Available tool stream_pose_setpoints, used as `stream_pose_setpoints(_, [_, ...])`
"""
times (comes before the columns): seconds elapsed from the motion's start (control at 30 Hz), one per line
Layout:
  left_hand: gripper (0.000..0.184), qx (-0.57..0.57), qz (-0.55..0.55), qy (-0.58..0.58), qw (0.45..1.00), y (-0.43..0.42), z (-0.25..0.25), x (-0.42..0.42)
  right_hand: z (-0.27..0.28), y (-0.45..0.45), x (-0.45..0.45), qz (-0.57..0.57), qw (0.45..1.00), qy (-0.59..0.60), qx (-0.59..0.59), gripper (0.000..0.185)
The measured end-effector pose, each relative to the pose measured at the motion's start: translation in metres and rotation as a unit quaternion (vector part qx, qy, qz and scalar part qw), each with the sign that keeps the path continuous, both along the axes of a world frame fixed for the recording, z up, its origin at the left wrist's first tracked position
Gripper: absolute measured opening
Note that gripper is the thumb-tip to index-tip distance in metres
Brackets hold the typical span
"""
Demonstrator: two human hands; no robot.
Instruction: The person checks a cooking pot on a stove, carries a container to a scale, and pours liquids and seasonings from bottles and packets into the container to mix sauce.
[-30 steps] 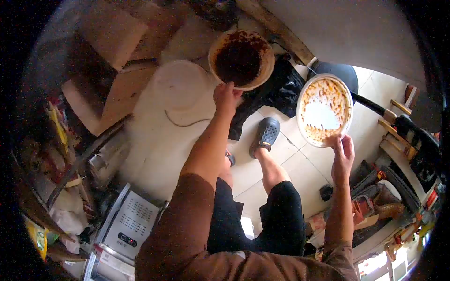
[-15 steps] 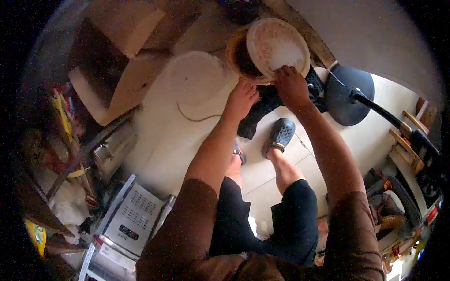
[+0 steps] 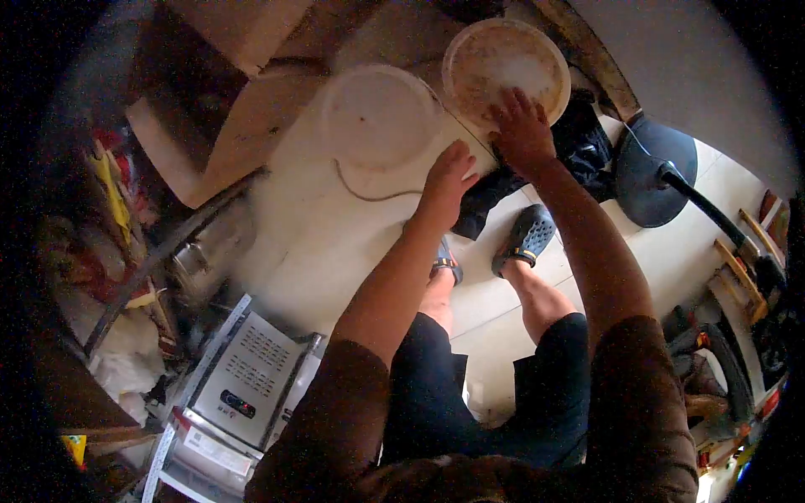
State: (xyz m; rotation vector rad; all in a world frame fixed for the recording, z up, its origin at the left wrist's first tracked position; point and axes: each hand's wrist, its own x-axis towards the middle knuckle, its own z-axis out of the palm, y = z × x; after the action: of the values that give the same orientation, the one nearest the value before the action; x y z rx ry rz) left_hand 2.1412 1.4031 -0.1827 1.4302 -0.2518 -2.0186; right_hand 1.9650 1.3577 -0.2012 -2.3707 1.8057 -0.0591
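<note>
A round, pale lid [image 3: 478,63] with brownish smears lies over a round tub, whose dark inside is hidden now. My right hand [image 3: 521,130] rests on the near part of the lid, its fingers spread. Just below and left of the lid is my left hand [image 3: 450,180], fingers loosely apart and holding nothing. Another round, whitish lid-like disc [image 3: 381,117] with a small dark dot is to the left of my left hand. A thin cord [image 3: 369,197] curves beneath that disc.
Cardboard boxes [image 3: 277,117] stand at the upper left. A white slatted appliance [image 3: 251,377] on a metal frame is at lower left. To the right, a dark round base [image 3: 658,172] carries a black pole. Dark cloth [image 3: 579,147] lies beside the tub.
The lid has gone from tilted half across the tub to covering it. My left hand has come off the tub's rim, and my right hand has shifted from the lid's edge onto its top.
</note>
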Motion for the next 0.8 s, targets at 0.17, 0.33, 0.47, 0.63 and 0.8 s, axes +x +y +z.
stream_pose_setpoints(0.17, [0.055, 0.011, -0.060, -0.062, 0.996, 0.029, 0.014, 0.038, -0.010, -0.001, -0.007, -0.005, 0.999, -0.012, 0.036, 0.042])
stream_pose_setpoints(0.33, [0.050, 0.044, -0.082, -0.142, 0.986, 0.047, 0.040, 0.059, 0.007, -0.008, -0.017, -0.038, 0.992, -0.071, 0.102, 0.042])
stream_pose_setpoints(0.47, [0.047, 0.068, -0.091, -0.145, 0.983, 0.059, 0.057, 0.075, 0.012, -0.042, -0.019, -0.060, 0.981, 0.001, 0.182, 0.046])
stream_pose_setpoints(0.63, [0.043, 0.105, -0.090, -0.151, 0.979, 0.083, 0.063, 0.097, 0.010, -0.048, -0.022, -0.038, 0.998, 0.031, -0.027, 0.053])
stream_pose_setpoints(0.8, [0.041, 0.100, -0.069, -0.195, 0.973, 0.085, 0.073, 0.102, -0.021, -0.059, -0.036, -0.041, 0.995, 0.018, 0.084, 0.053])
